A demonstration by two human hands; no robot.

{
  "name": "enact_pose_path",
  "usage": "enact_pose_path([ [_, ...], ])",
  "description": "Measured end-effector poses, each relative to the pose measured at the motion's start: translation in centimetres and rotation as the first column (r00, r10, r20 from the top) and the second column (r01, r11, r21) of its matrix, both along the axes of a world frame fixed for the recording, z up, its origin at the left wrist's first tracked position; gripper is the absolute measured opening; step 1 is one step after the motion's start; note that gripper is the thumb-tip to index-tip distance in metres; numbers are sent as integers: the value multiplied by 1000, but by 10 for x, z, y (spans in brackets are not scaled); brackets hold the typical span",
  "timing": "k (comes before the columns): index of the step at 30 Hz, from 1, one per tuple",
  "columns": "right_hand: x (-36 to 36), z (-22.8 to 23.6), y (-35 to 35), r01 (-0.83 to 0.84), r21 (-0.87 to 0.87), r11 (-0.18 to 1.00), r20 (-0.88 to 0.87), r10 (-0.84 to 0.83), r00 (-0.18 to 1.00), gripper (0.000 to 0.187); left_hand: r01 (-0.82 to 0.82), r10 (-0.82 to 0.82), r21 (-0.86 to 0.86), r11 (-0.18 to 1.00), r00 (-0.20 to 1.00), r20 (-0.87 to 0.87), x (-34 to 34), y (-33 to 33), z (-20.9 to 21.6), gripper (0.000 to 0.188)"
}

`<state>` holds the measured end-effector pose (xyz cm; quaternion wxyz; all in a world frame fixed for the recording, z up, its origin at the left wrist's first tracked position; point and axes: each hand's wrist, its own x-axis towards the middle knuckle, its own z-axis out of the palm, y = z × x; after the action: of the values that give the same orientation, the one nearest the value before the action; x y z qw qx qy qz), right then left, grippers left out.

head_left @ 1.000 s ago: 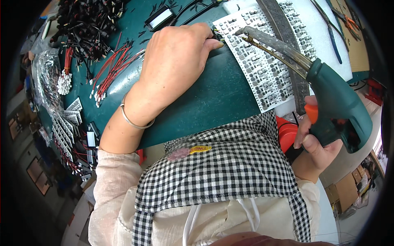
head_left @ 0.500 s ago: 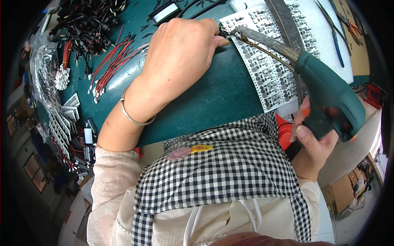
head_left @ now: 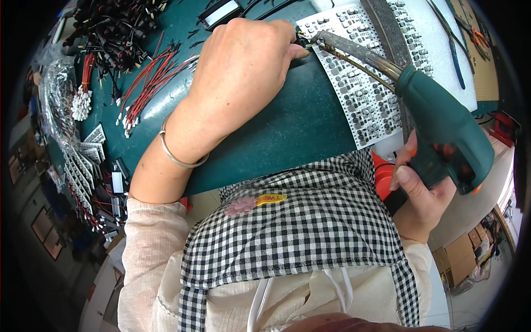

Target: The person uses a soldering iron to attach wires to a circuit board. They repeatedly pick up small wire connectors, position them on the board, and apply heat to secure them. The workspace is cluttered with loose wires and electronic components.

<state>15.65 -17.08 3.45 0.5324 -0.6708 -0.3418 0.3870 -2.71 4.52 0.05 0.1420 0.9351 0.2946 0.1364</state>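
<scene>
The left hand (head_left: pixel 243 69) is pinching a dark wired piece (head_left: pixel 302 42) between thumb and forefinger at the upper-left corner of a white circuit-board panel (head_left: pixel 357 105); the fingers are hiding most of the piece. The right hand (head_left: pixel 425 191) is gripping the handle of a green soldering gun (head_left: pixel 451 127), its barrel slanting up and leftward over the panel. Compared with one second earlier, the gun's tip (head_left: pixel 315 39) is sitting farther left, nearer the left fingertips, whereas the left hand is keeping roughly the same place relative to the panel's corner. Whether the tip is touching the piece cannot be told. A grey metal bar (head_left: pixel 384 27) is lying across the panel, as before. Red wires with white ends (head_left: pixel 146 83) are lying left of the left hand on the green tabletop (head_left: pixel 276 127).
</scene>
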Motion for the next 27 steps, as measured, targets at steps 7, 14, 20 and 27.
enact_pose_path([
  [7,-2,13,14,84,66,994,-74,-80,994,70,4,-3,-24,1000,1000,24,1,0,0,20],
  [14,-4,13,19,124,95,988,-60,-119,991,76,-7,8,-27,1000,999,32,0,-4,3,25],
  [20,3,11,11,91,94,991,-69,-85,994,77,-8,9,-36,999,1000,19,1,-2,4,24],
  [27,3,12,4,102,112,988,-77,-94,993,75,17,-14,-27,999,996,87,0,3,-2,23],
])
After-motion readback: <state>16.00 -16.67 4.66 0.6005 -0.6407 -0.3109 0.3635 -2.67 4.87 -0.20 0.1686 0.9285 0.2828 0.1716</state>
